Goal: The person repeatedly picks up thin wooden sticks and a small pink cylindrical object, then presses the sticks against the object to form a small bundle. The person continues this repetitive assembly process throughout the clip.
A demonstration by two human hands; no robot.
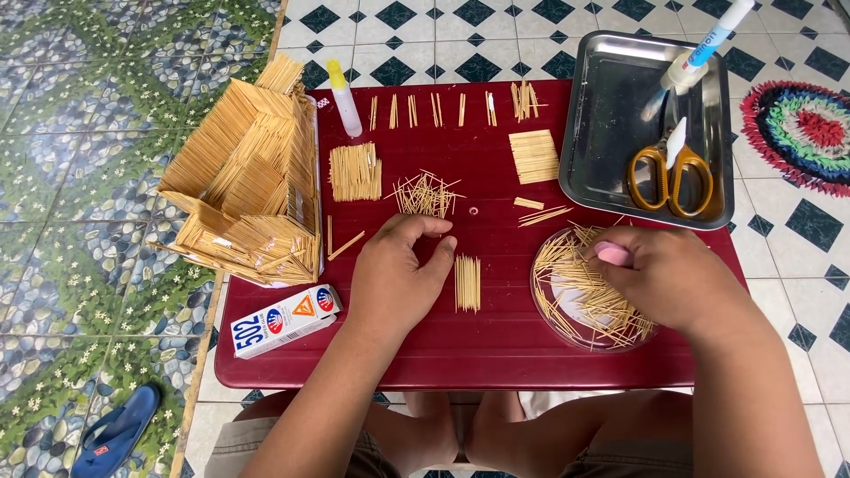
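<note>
Head view, looking down on a dark red surface (496,336) set on a tiled floor. Left hand (396,270) rests palm down, fingers curled loosely, tips touching the surface just beside a small aligned row of toothpicks (467,283); nothing visibly held in it. Right hand (666,276) lies over a round clear lid (589,292) full of loose toothpicks, fingers closed around a small pink object (613,254); cannot tell what it is.

Lid likely keeps loose sticks from rolling off. Other bundles look sorted by stage: a scattered pile (426,195), two flat glued panels (355,172) (534,156), short pairs lined along the far edge (434,110).

Left of the surface stands a toothpick house model (252,177), partly overhanging the edge. A glue bottle with yellow cap (343,97) lies near it, a white glue box (285,320) at the near left corner. Metal tray (602,133) at far right holds orange-handled scissors (670,177) and a glue tube (704,49), tools kept apart from sticks. Blue sandal (115,432) on the floor.
</note>
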